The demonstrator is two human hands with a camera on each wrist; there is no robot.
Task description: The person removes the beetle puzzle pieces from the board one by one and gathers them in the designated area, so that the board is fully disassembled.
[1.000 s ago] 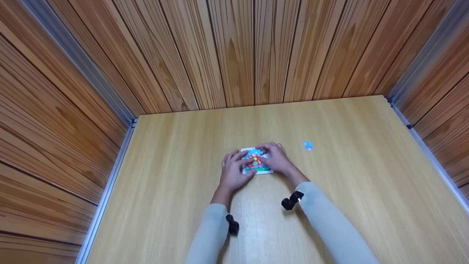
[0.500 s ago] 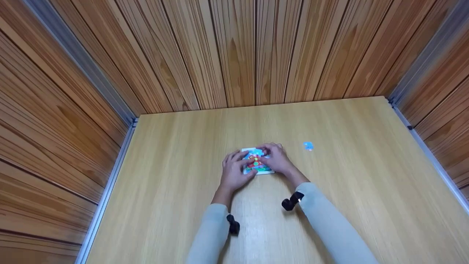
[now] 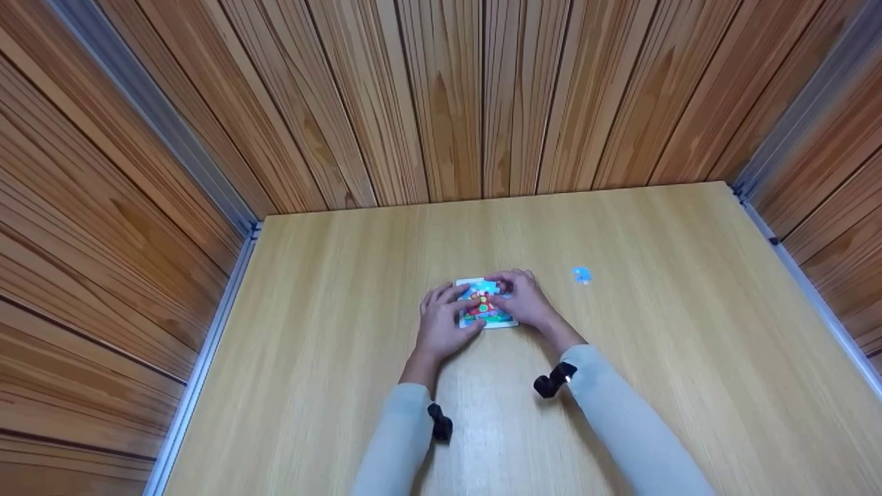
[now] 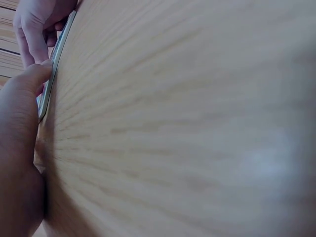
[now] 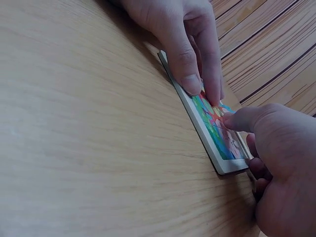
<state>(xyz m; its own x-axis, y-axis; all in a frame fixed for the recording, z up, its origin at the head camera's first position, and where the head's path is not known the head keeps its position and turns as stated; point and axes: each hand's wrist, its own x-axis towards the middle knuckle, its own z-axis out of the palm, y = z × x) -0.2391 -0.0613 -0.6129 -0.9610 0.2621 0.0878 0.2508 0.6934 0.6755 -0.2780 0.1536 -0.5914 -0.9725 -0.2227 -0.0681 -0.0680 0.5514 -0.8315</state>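
A small jigsaw puzzle (image 3: 484,316) with a pale frame and a bright red, blue and green picture lies flat on the table. My left hand (image 3: 441,327) rests over its left side. The left thumb (image 5: 190,84) presses near the front edge, and extended fingers touch the picture. At the right side, my right hand (image 3: 525,300) grips the puzzle, its thumb (image 5: 239,119) on the picture and its other fingers curled by the edge. Both hands cover parts of the picture. A loose blue puzzle piece (image 3: 582,275) with a pinkish spot lies to the right, apart from the hands.
The wooden table (image 3: 331,289) is bounded by wood-plank walls (image 3: 455,103) at the back and sides. Grey metal rails (image 3: 200,365) run along the left and right table edges. A small black device (image 3: 555,380) sits at each wrist.
The head view shifts very slightly. Both hands stay on the puzzle in nearly the same pose, and the loose blue piece stays where it lies.
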